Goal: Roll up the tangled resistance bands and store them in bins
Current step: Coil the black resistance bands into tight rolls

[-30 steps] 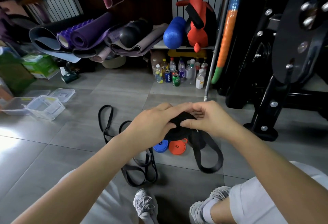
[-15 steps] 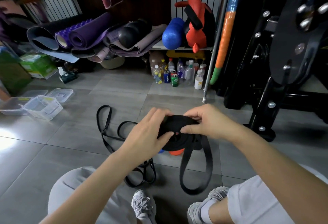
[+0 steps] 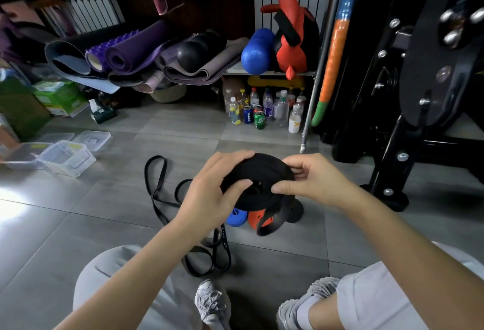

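A wide black resistance band (image 3: 259,175) is coiled into a thick roll, held in the air between both hands. My left hand (image 3: 212,191) grips its left side, thumb pressed near the centre hole. My right hand (image 3: 311,180) pinches its right side. A short loose tail of this band (image 3: 269,225) hangs below the roll. Beneath it on the floor lie a rolled blue band (image 3: 236,217), a rolled orange band (image 3: 258,221) and a black roll (image 3: 294,210). A thin black band (image 3: 167,198) sprawls tangled on the tiles to the left.
Clear plastic bins (image 3: 66,157) and lids (image 3: 91,140) sit at far left on the floor. Bottles and cans (image 3: 264,112) stand under a shelf behind. Rolled yoga mats (image 3: 131,54) are stacked at the back; a black machine frame (image 3: 392,167) stands right. My knees and shoes fill the bottom.
The loose tail of the black band has grown much shorter as it is wound onto the roll. The roll is thicker, and both hands have shifted round it.
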Tool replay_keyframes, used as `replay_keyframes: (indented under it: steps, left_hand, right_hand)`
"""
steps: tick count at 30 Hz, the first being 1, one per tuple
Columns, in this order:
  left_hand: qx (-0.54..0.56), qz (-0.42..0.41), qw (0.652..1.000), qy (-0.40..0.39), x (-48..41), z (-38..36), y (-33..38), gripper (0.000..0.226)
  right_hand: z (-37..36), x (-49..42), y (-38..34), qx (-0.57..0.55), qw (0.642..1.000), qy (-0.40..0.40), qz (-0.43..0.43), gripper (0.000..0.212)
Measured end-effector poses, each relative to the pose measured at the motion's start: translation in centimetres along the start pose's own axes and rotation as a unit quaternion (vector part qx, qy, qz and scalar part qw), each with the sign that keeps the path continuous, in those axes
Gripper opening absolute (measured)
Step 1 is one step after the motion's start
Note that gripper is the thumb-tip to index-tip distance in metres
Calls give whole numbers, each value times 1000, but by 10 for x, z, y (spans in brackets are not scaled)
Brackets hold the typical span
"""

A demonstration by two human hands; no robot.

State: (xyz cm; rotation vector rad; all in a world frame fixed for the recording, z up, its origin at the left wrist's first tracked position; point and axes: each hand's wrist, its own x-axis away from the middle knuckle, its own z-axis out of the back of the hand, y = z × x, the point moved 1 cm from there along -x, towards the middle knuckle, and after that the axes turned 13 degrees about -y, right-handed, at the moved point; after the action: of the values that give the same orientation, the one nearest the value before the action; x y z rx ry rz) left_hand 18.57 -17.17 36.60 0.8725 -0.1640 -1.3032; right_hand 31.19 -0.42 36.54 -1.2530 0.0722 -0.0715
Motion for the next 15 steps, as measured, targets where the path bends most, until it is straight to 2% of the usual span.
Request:
replay_keyframes:
  steps: [3,5,7,11,15]
  left_hand:
    - [70,28,997,32,0,-4,1,49]
    - [94,35,994,46,1,-8,-2,55]
    - [86,39,995,21,1,-10,-6,51]
    - [-89,22,992,-89,0,-4,-12,49]
    - [-240,-69,951,-180,-3,-11,-12,61]
  right_hand:
    - [-2,1,1,-45,999,14,22,32]
    - [-3,0,5,-40,998,36,24,30]
    - [-4,0,8,-19,999,44,13,27]
    - [-7,1,17,48,998,25,-36,26]
    - [-15,-8,22,142,988,-6,-65,21]
